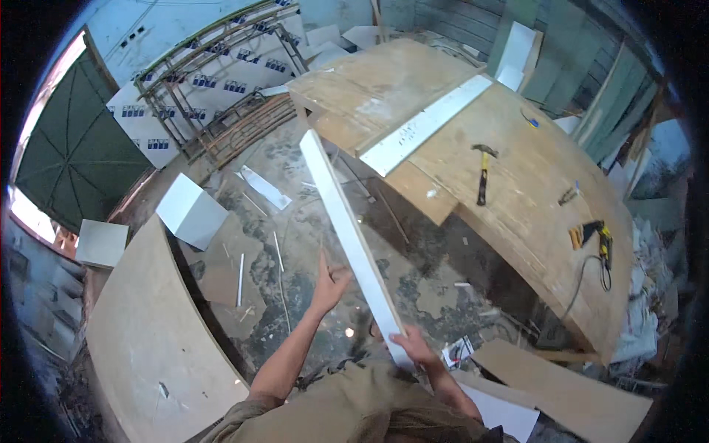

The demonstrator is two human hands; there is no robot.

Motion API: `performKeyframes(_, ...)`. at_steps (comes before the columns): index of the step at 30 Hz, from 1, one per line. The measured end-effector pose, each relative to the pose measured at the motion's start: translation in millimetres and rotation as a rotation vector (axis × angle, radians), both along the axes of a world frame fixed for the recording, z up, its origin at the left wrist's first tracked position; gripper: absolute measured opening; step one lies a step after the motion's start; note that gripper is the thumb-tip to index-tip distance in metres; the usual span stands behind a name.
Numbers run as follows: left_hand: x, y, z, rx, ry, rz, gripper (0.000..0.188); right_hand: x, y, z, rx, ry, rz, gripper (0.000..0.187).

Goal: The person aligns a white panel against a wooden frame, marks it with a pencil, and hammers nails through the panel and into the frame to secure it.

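A long, narrow white board with a pale bare edge slants up and away in front of me. Its near end is gripped by my right hand, the fingers wrapped round the edge. My left hand hangs beside the board over the floor, apart from it, with fingers stretched out and nothing in them. On the big plywood table to the right lie another white strip, a hammer with a yellow and black handle, and a yellow and black power tool with a cord.
A curved-looking plywood table stands at left, with white boxes beside its far end. Offcuts and thin strips litter the stained floor. A metal frame leans at the back. Brown board lies at lower right.
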State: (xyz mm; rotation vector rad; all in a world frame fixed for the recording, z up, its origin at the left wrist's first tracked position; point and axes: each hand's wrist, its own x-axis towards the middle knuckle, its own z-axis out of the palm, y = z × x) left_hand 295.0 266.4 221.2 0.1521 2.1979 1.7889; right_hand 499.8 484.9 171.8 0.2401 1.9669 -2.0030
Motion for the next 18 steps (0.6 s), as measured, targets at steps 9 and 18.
performKeyframes(9, -16.1, -188.4, -174.2, -0.626, -0.449, 0.196, 0.028, -292.8, 46.6, 48.4, -0.062, 0.138, -0.236, 0.031)
performKeyframes(18, -46.8, -226.2, -239.0, -1.055, -0.484, -0.135, 0.026, -531.4, 96.5, 92.8, 0.186, 0.108, -0.551, 0.04)
